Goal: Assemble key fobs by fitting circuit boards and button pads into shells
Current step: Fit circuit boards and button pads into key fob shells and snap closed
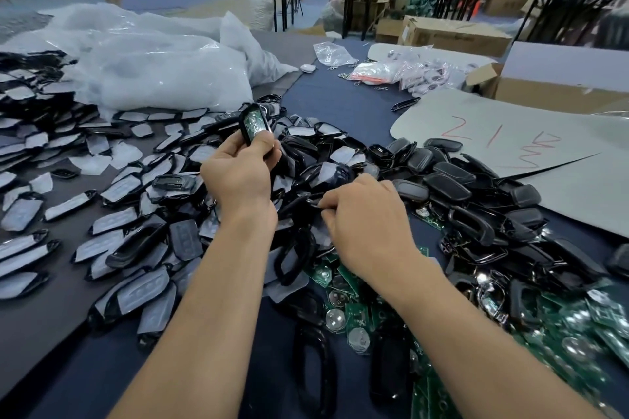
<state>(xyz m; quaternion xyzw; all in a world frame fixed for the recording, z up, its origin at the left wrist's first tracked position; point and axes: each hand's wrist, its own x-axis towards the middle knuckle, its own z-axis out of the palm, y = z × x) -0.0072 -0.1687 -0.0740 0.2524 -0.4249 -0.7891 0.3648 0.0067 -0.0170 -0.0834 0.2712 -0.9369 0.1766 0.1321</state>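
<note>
My left hand (240, 173) holds a black key fob shell (253, 122) upright above the pile, a green circuit board showing inside it. My right hand (364, 218) is lower and to the right, fingers curled and pinching a black shell piece (308, 202) at the top of the heap. Green circuit boards (354, 313) with round metal domes lie under my right wrist and spread to the lower right. Black shells (452, 173) are heaped to the right. Film-covered shell halves (129, 187) cover the left of the table.
Large clear plastic bags (153, 65) lie at the back left. A grey sheet with red writing (503, 143) and a cardboard box (558, 78) sit at the right. Small bagged parts (401, 71) lie behind. Folding tables and cartons stand in the background.
</note>
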